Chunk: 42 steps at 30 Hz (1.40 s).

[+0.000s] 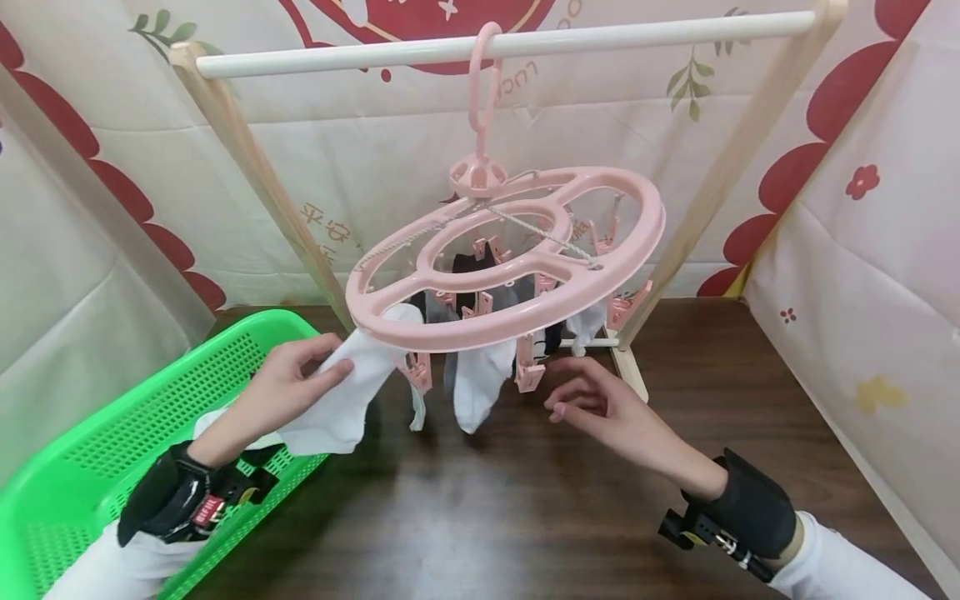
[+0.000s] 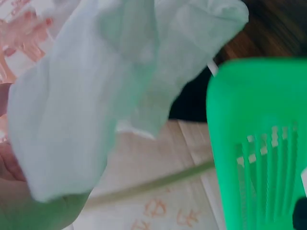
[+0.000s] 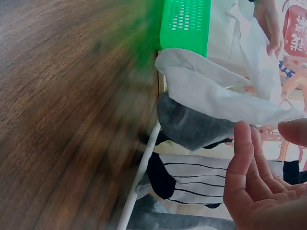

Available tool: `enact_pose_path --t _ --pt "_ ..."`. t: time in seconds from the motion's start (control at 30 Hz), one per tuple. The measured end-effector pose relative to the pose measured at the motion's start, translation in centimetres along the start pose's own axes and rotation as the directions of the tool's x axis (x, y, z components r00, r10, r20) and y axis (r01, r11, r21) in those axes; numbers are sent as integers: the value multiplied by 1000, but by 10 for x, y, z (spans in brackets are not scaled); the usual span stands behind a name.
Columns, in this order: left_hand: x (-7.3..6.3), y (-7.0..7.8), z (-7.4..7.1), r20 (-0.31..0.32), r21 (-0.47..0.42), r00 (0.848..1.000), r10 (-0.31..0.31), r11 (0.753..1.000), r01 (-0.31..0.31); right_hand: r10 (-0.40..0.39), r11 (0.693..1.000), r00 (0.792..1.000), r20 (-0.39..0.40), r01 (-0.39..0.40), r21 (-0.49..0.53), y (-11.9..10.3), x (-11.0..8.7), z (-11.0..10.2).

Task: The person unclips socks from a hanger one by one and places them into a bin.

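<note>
A white sock (image 1: 348, 396) hangs from my left hand (image 1: 288, 383), which holds it by thumb and fingers at the left side of the pink round drying hanger (image 1: 450, 333). The sock's upper end reaches up to the hanger's rim. In the left wrist view the white sock (image 2: 72, 110) covers most of the fingers. My right hand (image 1: 603, 408) is just right of a pink clip (image 1: 529, 371), fingers loosely bent and holding nothing. Further socks hang below the ring: a white sock (image 1: 480, 383), a grey sock (image 3: 192, 122) and a striped sock (image 3: 196, 177).
The hanger hooks over a white rail (image 1: 360, 57) on a wooden stand (image 1: 262, 175). A green basket (image 1: 97, 442) with cloth pieces in it stands at the left on the dark wood table (image 1: 480, 517). Patterned cloth walls (image 1: 862, 250) surround the table.
</note>
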<state>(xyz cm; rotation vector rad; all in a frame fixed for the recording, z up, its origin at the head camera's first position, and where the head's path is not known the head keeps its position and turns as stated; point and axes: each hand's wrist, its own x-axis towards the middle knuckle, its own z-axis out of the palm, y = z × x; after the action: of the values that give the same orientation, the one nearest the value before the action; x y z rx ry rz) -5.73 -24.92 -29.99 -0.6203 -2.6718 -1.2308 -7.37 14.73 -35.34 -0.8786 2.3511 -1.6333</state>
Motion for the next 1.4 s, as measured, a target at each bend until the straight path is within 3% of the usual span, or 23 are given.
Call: enact_pose_path --t 0.33,0.5,0.67,0.8,0.93,1.1,1.4 --pt "-19 -16 -26 -47 87 995 -90 992 94 7 1000 999 40 -7 16 6 -7 -5" --pt "-24 -31 -33 -68 208 996 -55 976 68 5 1000 997 75 -7 28 10 -12 -8" --pt "-31 -56 -38 -66 352 998 -22 935 44 28 999 993 118 -33 43 15 -16 -10" --pt "-39 -78 -44 -25 384 995 -93 918 95 43 997 989 138 -50 52 18 -17 -10" --pt "-44 -93 -50 -10 354 981 -196 916 187 45 996 988 151 -55 65 20 -20 -10" --pt "-43 -95 -51 5 331 971 -241 916 226 47 995 984 170 -61 78 22 -22 -9" --pt "-27 -82 -37 13 307 987 -157 940 146 46 989 980 194 -72 127 27 -26 -2"
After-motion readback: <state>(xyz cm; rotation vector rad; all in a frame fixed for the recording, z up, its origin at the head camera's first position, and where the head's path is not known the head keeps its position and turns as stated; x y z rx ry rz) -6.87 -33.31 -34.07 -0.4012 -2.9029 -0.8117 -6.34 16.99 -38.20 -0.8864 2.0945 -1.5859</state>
